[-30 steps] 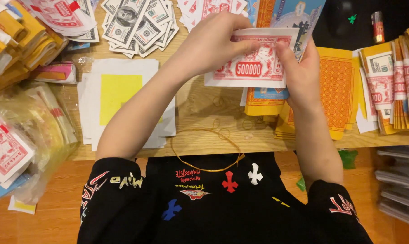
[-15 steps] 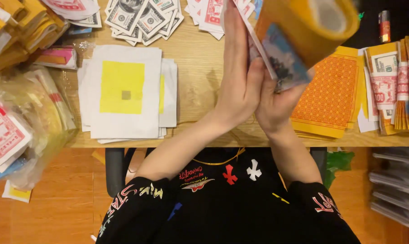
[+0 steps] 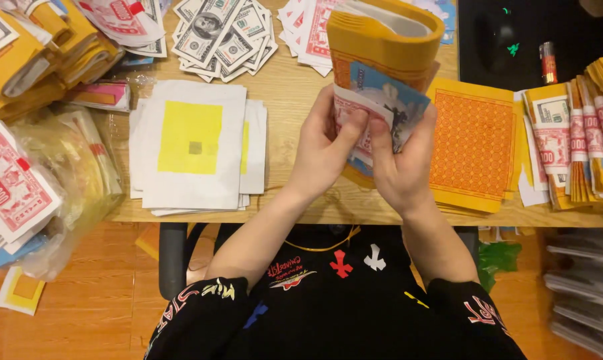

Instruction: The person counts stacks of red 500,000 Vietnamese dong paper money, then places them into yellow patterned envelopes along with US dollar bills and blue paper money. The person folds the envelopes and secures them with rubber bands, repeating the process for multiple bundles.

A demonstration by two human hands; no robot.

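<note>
Both of my hands hold one rolled bundle of paper sheets [image 3: 381,60] upright above the wooden table's [image 3: 295,87] front edge. Its outer layer is yellow-orange, with blue and red-and-white printed sheets inside. My left hand [image 3: 325,150] grips the bundle's lower left side, thumb pressed on the red-and-white sheet. My right hand [image 3: 401,167] clasps the lower right side over the blue sheet. The bundle's bottom end is hidden behind my fingers.
A stack of white sheets with yellow squares [image 3: 195,143] lies to the left. An orange patterned stack [image 3: 473,143] lies right, rolled bundles [image 3: 581,140] beyond it. Banknote-style papers [image 3: 221,30] lie at the back, plastic-bagged packs [image 3: 28,180] far left, a red lighter [image 3: 549,63] on a black mat.
The flat stack I held one second ago has been curled into a roll and stood upright. My hands shifted from pressing palms together to gripping its lower end.
</note>
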